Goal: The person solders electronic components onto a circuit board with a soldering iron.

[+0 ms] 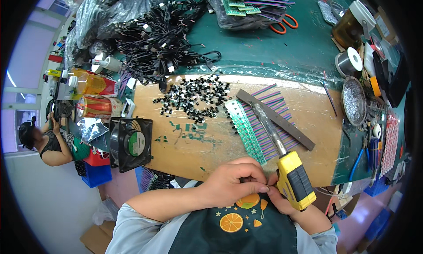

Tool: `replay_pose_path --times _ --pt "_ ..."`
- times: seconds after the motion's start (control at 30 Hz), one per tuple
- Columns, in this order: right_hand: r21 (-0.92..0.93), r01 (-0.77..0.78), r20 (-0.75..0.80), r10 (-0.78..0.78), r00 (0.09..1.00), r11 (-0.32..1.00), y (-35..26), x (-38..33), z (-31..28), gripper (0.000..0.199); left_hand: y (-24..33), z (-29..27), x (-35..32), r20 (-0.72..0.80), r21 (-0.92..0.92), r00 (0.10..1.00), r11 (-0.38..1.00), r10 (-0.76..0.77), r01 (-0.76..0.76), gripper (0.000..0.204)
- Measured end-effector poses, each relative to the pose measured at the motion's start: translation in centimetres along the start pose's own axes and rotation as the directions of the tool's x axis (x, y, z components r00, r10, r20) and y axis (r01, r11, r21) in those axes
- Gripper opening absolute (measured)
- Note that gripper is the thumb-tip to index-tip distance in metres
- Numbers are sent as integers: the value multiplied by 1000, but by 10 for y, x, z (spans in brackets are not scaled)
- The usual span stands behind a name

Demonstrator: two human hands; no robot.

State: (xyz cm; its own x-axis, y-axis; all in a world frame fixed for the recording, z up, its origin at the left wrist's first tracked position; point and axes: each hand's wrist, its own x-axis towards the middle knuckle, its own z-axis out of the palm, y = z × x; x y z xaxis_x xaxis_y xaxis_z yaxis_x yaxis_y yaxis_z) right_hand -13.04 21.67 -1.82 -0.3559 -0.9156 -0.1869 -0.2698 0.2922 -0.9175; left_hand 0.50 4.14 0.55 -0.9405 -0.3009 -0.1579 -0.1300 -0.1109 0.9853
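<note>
In front of my apron, my left hand (241,180) is closed in a pinch, its fingertips meeting those of my right hand (280,196). Whatever lies between them is too small to make out. A soldering iron (296,181) with a yellow and black handle covers much of my right hand; whether my fingers grip it is hidden. Its metal shaft points away over a panel of green circuit boards (247,135) with purple and dark wires. Across the wires lies a flat brown-grey bar (286,124). Small black connectors (194,95) form a loose heap left of the boards.
A black fan (131,144) stands at the left edge, near a red can (99,108) and drink bottle (92,84). Black cables (154,42) pile up behind. Right are a solder spool (349,61), a round metal dish (354,101) and pliers (359,161). Orange-handled scissors (284,25) lie far back.
</note>
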Motion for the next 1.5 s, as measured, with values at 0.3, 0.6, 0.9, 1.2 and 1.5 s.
replay_pose_path --times 0.3,0.6,0.9,1.2,1.5 --pt "146 50 -65 -41 997 988 6 3 2 20 4 -5 0 59 284 992 950 116 -128 11" --pt "395 -18 27 8 1000 919 14 -3 1 19 2 -7 3 167 513 934 781 316 -356 15" --pt "586 -43 99 -18 995 809 14 -5 0 25 7 -7 3 236 495 893 744 383 -450 17" --pt "630 -81 51 63 997 773 0 -1 -1 15 8 -2 5 197 500 871 718 450 -484 21" --pt "669 -67 -1 91 996 741 -4 2 2 13 2 -9 5 246 520 879 709 409 -476 28"
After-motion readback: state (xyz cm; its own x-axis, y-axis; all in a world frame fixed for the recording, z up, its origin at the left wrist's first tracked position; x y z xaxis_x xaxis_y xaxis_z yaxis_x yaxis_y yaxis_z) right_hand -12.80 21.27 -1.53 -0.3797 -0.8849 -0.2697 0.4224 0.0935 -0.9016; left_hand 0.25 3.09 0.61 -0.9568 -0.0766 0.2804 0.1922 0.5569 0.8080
